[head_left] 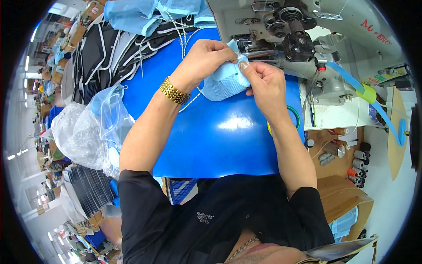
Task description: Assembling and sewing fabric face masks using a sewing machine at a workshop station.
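My left hand (205, 59) and my right hand (266, 83) pinch a light blue mesh fabric piece (222, 88) at its upper part, near the sewing machine's needle area. Both hands' fingers are closed on it, with my right thumb pressed near the top edge. The machine head (299, 42), grey with dark metal fittings, stands just beyond my hands. A white cord (189, 104) hangs from beside the piece over the blue work surface (211, 149). Green and yellow handles (295, 115), perhaps of scissors, lie partly hidden behind my right forearm.
Black padded pieces with pale edging (96, 55) and blue mesh pieces (132, 17) lie at back left, clear plastic bags (79, 127) at left. Thread spools (358, 165) and a cardboard box (340, 193) sit low at right. A light blue hose (347, 77) runs from the machine.
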### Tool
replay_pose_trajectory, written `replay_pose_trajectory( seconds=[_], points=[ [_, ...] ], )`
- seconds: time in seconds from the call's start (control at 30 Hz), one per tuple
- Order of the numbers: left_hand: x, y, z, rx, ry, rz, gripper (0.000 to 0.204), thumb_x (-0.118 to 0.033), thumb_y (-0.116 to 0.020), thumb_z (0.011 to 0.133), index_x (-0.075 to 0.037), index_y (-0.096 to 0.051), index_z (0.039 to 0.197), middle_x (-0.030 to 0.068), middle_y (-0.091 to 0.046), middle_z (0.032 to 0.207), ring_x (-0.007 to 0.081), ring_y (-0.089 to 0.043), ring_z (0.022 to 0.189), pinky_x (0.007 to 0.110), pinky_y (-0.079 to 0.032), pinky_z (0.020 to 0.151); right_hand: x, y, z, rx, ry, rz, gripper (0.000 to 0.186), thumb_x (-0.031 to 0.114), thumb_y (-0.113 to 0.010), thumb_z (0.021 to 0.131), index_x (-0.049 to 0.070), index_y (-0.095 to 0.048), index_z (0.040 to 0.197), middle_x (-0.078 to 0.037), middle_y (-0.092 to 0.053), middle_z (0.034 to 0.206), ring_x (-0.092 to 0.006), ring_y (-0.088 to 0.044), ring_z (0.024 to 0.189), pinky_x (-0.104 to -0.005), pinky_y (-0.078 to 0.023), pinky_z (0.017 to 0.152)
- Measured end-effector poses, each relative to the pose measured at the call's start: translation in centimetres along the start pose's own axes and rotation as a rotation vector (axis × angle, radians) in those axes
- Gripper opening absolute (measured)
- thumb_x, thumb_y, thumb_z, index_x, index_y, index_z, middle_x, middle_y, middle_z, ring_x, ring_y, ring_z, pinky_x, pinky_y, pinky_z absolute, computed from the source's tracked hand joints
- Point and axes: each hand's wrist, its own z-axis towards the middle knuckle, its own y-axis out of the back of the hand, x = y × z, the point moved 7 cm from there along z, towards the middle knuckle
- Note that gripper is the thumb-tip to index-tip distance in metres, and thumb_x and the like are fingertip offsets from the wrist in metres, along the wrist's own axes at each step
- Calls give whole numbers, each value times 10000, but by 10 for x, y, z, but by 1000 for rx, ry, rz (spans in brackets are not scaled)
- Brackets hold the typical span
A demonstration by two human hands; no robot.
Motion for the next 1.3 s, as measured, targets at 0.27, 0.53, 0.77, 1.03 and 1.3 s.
replay_pose_trajectory(
  seconds=[0.27,0.53,0.77,1.03,1.3],
  points=[
    [1,0,3,-4,-35,-3,187,-243,-656,846,-75,-739,853,-48,-639,751,45,-480,657,231,-334,580,3,4,3,-11,52,-87,312,254,-662,917,-41,-710,828,-28,-621,580,-66,-558,511,-247,-441,458],
    [13,21,-17,-275,-234,-207,219,-186,-672,902,9,-698,998,12,-672,874,60,-571,775,215,-455,698,-6,4,2,16,-10,-62,309,298,-678,912,-6,-730,901,15,-619,629,-47,-542,534,-205,-426,466],
    [53,8,-69,-485,-472,603,176,-116,-635,865,-16,-683,1001,131,-671,972,300,-625,923,384,-498,803,-6,3,1,38,-29,-17,247,238,-683,904,-5,-721,919,-26,-676,683,-67,-602,569,-211,-456,486],
    [-29,-20,-75,-325,-926,814,384,1,-598,755,-47,-625,1134,119,-611,1147,325,-567,1074,416,-475,890,-13,1,-6,149,-120,37,142,133,-666,840,15,-680,917,-10,-656,729,-47,-575,615,-211,-436,512],
    [-47,-31,-88,30,-1061,1176,95,-105,-627,722,-88,-559,785,56,-567,828,246,-547,890,372,-458,787,-17,7,-6,93,-82,-290,224,213,-675,755,-6,-666,801,-75,-639,637,-141,-603,553,-320,-473,544]
  ],
)
